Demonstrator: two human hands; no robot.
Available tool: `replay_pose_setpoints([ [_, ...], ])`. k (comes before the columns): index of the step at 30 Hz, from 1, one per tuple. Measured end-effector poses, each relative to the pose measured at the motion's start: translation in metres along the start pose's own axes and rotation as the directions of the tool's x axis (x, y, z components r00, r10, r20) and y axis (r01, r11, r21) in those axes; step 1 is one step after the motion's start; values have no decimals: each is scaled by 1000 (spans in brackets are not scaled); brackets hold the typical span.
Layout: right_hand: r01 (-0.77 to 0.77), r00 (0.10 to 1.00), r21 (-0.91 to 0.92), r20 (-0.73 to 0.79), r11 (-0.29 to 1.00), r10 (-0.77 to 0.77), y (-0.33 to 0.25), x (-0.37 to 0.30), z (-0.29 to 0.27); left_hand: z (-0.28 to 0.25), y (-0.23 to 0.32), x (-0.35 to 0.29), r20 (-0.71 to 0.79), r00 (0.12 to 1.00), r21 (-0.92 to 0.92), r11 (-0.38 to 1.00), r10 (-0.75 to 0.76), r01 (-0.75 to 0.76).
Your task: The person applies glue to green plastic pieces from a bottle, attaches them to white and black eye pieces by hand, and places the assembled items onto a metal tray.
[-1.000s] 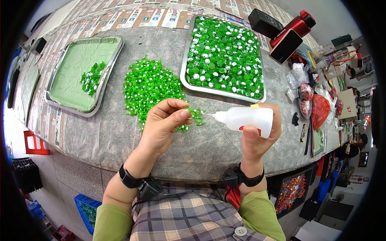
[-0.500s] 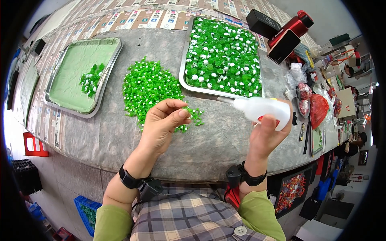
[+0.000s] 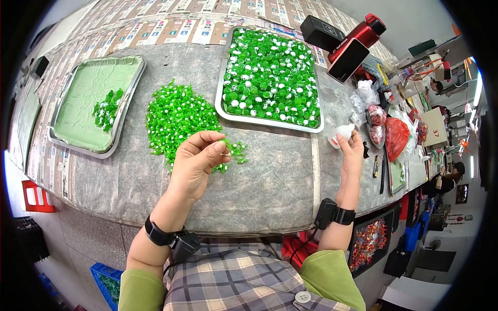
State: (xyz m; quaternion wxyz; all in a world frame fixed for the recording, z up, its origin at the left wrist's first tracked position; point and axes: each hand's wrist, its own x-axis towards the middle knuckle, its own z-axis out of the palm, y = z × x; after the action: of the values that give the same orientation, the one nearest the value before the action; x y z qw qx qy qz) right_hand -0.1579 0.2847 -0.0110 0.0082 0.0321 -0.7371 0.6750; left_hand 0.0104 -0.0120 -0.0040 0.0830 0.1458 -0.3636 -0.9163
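My left hand [image 3: 196, 163] is raised over the near right edge of a pile of small green pieces with white spots [image 3: 179, 116]. Its thumb and fingertips are pinched together; what sits between them, if anything, is too small to make out. My right hand [image 3: 353, 153] is closed on a white squeeze bottle [image 3: 340, 135] with a red mark, over the right part of the table. Beyond the hands lies a metal tray [image 3: 270, 124] filled with round green and white pieces. At the left, a green-lined tray [image 3: 80, 116] bears a small cluster of green pieces with white tops [image 3: 107, 110].
A phone [image 3: 348, 61] leans before a red bottle [image 3: 369, 32] and a black box [image 3: 320, 32]. Plastic bags, one of them red [image 3: 396, 139], lie at the right by a cutter knife [image 3: 376, 167]. A red stool [image 3: 37, 196] stands past the table's left edge.
My right hand has moved to the right with the squeeze bottle, away from my left hand, and the bottle has turned upright. My left hand keeps its pinch over the pile's edge.
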Motion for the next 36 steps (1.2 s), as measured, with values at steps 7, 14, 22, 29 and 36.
replay_pose_setpoints([
  [7, 161, 972, -335, -109, 929, -208, 13, 3, -11, 2, 0, -1, -26, 1000, -16, 1000, -2, 1],
  [14, 676, 700, -560, 285, 479, -655, -81, -16, 84, -2, 0, -1, -17, 999, -6, 999, -41, 41],
  [22, 870, 468, -472, 697, 144, -544, -30, 23, 166, 1, 0, 2, -3, 999, -2, 999, -47, 47],
  [29, 332, 802, -258, 583, 907, -127, -78, -18, 152, -4, 2, -2, 9, 997, -4, 997, -73, 73],
  [36, -86, 618, 57, 786, 995, 8, -60, -63, 140, -1, 1, -1, 75, 995, 48, 997, -69, 66],
])
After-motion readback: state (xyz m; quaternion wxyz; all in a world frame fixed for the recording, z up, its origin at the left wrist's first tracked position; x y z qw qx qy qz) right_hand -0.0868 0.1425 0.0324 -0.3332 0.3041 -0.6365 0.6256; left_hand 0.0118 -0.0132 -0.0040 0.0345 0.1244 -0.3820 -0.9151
